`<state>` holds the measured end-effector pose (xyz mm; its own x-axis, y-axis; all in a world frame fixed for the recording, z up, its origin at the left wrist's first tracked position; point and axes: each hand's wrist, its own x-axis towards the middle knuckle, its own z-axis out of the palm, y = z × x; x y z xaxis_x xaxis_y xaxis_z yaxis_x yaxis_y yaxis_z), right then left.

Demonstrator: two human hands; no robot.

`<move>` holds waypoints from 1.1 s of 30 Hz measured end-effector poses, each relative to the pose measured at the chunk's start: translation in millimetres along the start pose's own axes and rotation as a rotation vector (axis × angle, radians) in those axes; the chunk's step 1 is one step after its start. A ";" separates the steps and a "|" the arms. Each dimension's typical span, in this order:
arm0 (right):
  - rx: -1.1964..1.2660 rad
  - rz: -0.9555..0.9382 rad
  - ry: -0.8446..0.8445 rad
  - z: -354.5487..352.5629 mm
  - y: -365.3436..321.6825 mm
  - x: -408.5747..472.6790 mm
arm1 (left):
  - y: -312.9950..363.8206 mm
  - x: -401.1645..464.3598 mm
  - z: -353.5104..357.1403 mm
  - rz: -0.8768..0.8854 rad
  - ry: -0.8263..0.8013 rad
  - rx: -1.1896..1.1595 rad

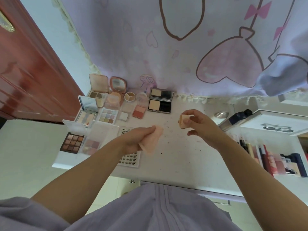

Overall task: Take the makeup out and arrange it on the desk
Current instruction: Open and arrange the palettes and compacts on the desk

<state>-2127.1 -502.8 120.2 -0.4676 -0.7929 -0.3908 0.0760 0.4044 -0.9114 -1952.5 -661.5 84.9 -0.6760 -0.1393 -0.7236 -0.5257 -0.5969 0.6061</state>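
Left hand (133, 139) grips a soft, light pink puff (152, 140); right hand (198, 125) pinches a squashy sponge (183, 121) by its sides

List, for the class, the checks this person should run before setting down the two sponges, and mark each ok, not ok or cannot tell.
1. Left hand grips the flat pink puff: ok.
2. Right hand pinches the beige wedge sponge: ok.
3. Bare desk between the hands for both: ok.
4. Desk surface clean: not ok, dark specks.
5. Lash tray out of the way: not ok, partly under the left hand.
6. Sponges clean: cannot tell.
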 end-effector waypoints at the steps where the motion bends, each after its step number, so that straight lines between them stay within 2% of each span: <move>1: 0.055 0.046 0.041 -0.8 5.5 5.5 | -0.1 7.2 -0.4 0.034 0.111 -0.041; 4: 0.020 0.216 0.128 6.1 26.6 27.2 | 7.7 30.8 4.4 0.097 0.339 -0.081; 6: -0.013 0.281 0.174 14.9 36.9 43.1 | 15.0 45.8 9.6 0.101 0.425 -0.060; 10: -0.104 0.306 0.274 27.7 49.0 75.8 | 21.9 74.5 12.7 0.091 0.563 0.073; 14: -0.186 0.277 0.278 33.4 54.8 99.4 | 17.2 100.6 3.4 0.085 0.683 0.211; 20: -0.288 0.241 0.227 37.2 59.8 112.0 | 16.2 98.3 17.8 0.103 0.729 0.145; 25: -0.413 0.205 0.153 21.7 52.8 92.3 | 18.4 76.4 34.5 0.107 0.727 0.302; 28: -0.578 0.083 0.178 -9.2 39.7 71.6 | 14.3 68.1 42.6 0.235 0.717 0.445; 31: -0.808 -0.035 0.298 -51.3 13.4 53.1 | 16.7 74.9 70.0 0.381 0.569 0.586; 33: -1.120 -0.030 0.285 -79.2 0.3 48.2 | 20.2 88.3 98.8 0.411 0.402 0.649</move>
<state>-2219.4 -504.8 111.3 -0.6484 -0.7351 -0.1982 -0.6954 0.6778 -0.2387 -2073.9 -607.8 65.9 -0.7074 -0.5870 -0.3937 -0.5534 0.1136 0.8251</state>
